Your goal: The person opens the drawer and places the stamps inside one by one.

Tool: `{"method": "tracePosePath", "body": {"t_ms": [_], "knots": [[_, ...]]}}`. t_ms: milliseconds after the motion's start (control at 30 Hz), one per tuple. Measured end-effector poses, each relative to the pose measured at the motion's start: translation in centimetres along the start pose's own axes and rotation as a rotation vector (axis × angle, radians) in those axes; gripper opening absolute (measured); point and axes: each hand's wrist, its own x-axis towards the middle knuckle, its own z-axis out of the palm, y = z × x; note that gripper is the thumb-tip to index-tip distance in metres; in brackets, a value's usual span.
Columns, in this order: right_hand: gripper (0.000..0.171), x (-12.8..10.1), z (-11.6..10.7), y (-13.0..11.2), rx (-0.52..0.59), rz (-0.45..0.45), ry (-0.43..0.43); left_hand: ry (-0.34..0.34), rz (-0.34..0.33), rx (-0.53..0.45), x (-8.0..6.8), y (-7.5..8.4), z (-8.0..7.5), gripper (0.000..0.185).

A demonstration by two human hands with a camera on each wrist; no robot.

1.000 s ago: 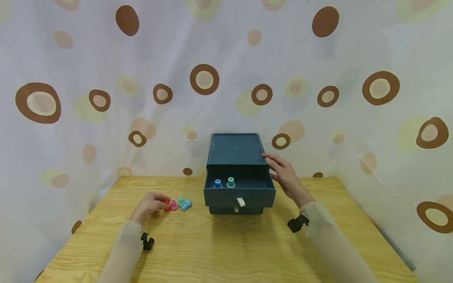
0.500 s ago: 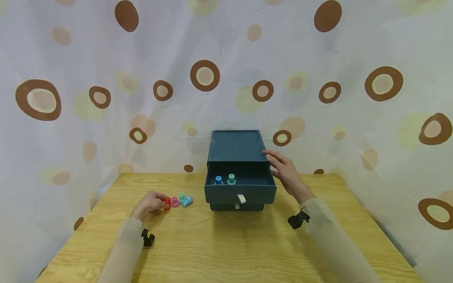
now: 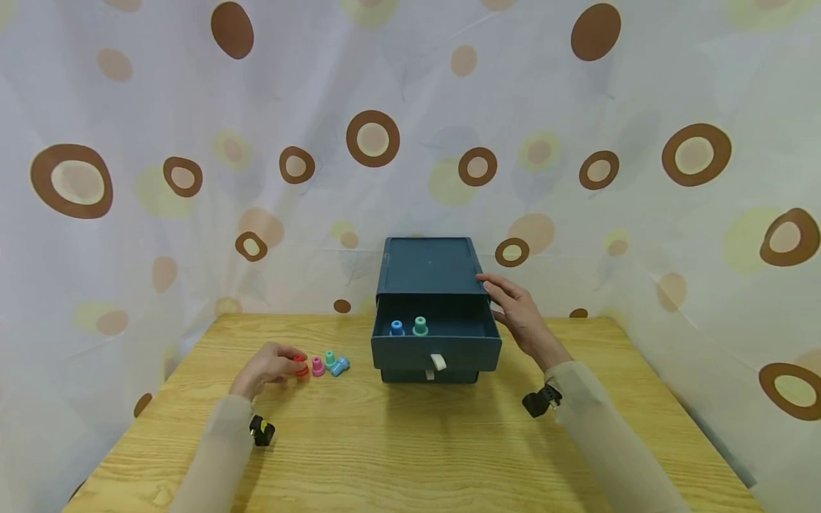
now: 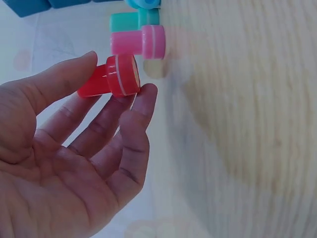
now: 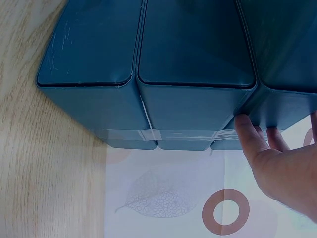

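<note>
Your left hand (image 4: 64,163) pinches the red peg (image 4: 111,78) lightly between thumb and fingertips, just above the counter (image 3: 410,449) toward its left edge. That shallow hold could let it roll free. Your right hand (image 3: 522,317), fingers straight, steadies the drawer box (image 3: 430,285) (upper drawer (image 3: 436,342) open); release risks it sliding.

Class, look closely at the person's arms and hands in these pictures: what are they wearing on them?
Both arms are covered by long, thin, pale beige sleeves that end at the wrists. The left hand and right hand are bare, without gloves; no rings show. A small black device is strapped under each wrist: the left wrist device carries a yellow mark, the right wrist device looks plain black.
</note>
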Motion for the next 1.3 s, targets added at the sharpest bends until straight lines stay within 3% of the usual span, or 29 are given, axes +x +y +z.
{"method": "tracePosePath", "body": {"t_ms": [400, 800, 1033, 1300], "knots": [[0.057, 0.0, 0.0, 0.1, -0.001, 0.001, -0.007, 0.01, 0.03, 0.001, -0.6, 1.2, -0.6, 0.047], [0.055, 0.0, 0.0, 0.2, 0.01, -0.006, -0.005, 0.073, 0.1, -0.025, -0.9, 2.8, -0.1, 0.038], [0.056, 0.1, -0.2, 0.3, -0.006, -0.009, -0.005, 0.048, 0.118, -0.076, -1.1, 4.1, -0.2, 0.042], [0.057, 0.1, 0.0, 0.2, 0.004, -0.007, -0.008, 0.054, 0.147, -0.067, -1.6, 5.2, -0.2, 0.037]]}}
